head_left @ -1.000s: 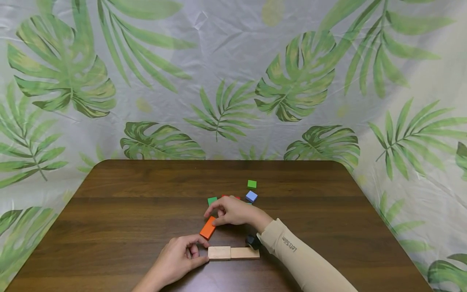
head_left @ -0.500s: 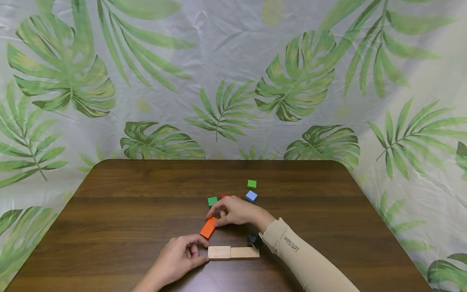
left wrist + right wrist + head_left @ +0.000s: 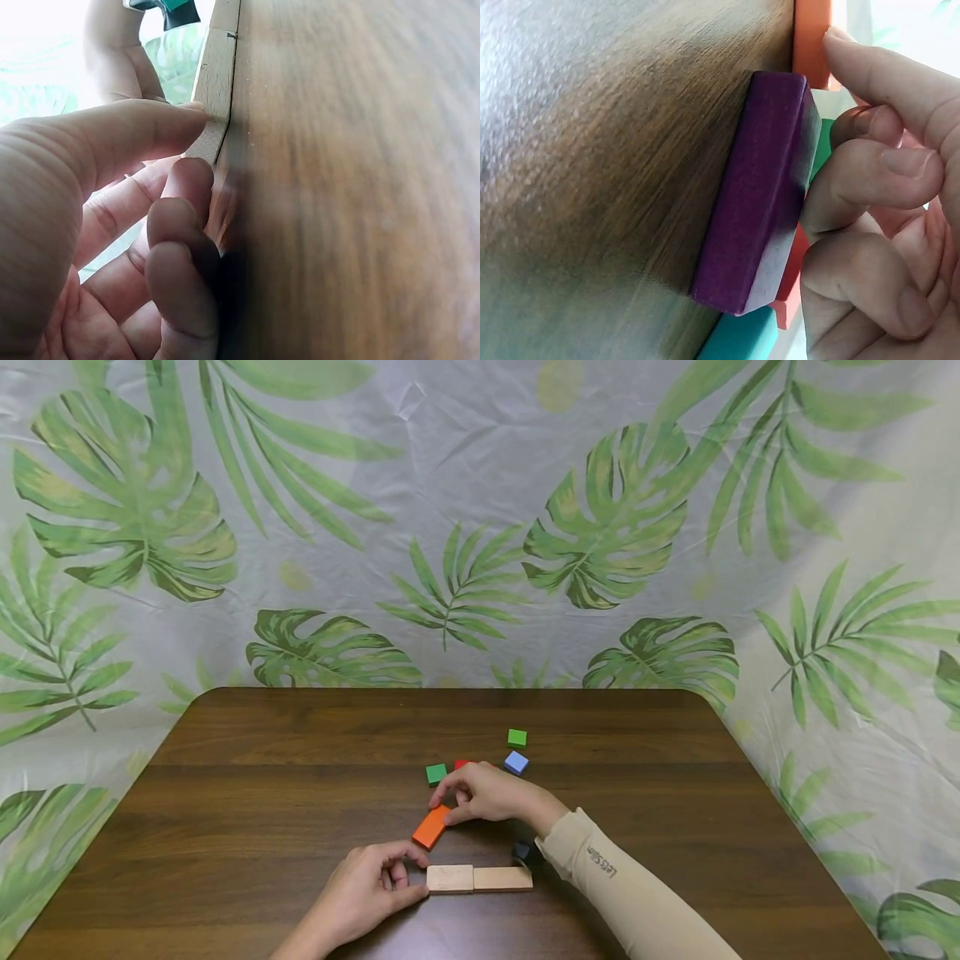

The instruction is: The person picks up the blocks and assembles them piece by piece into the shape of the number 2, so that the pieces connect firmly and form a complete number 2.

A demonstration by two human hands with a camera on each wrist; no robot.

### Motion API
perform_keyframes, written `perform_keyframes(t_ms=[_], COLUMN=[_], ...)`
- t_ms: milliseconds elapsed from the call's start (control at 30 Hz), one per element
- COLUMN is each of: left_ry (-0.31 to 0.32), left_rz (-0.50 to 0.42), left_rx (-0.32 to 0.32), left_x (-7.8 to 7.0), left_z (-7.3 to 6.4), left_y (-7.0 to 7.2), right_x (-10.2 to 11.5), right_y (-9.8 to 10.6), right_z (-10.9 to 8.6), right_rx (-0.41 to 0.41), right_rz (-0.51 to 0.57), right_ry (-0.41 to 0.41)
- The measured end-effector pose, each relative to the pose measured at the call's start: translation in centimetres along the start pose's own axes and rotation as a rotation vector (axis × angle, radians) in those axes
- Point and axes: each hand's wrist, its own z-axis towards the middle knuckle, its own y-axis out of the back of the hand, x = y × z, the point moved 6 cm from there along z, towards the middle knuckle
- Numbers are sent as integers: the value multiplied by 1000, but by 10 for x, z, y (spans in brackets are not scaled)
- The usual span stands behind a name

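Observation:
My left hand (image 3: 378, 885) holds the left end of a pale wooden block (image 3: 450, 878), its thumb and index finger at that end. A second wooden block (image 3: 502, 880) continues the row to the right, end to end with the first. My right hand (image 3: 483, 793) pinches the far end of an orange block (image 3: 431, 828), which lies slantwise behind the left end of the row. In the right wrist view, the thumb touches the orange block (image 3: 812, 45) while the other fingers curl beside a purple block (image 3: 750, 187). My right hand hides the purple block in the head view.
Beyond my right hand lie a green block (image 3: 436, 774), a partly hidden red block (image 3: 462, 765), a blue block (image 3: 516, 763) and a light green block (image 3: 517, 738). A teal block (image 3: 739, 337) shows in the right wrist view. A leaf-patterned curtain (image 3: 480, 527) hangs behind the table (image 3: 262, 793).
My right hand and forearm have shifted slightly right, and the orange block has edged a little the same way. My left hand and the wooden row stay put.

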Motion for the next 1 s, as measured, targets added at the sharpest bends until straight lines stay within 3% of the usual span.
perform_keyframes(t_ms=[1000], left_ry=[17], left_rz=[-8], left_rx=[8], left_x=[0], left_z=[1], left_y=[-1], right_x=[3], right_y=[0], right_z=[-20], right_rx=[-56], right_rz=[-115], right_ry=[-29])
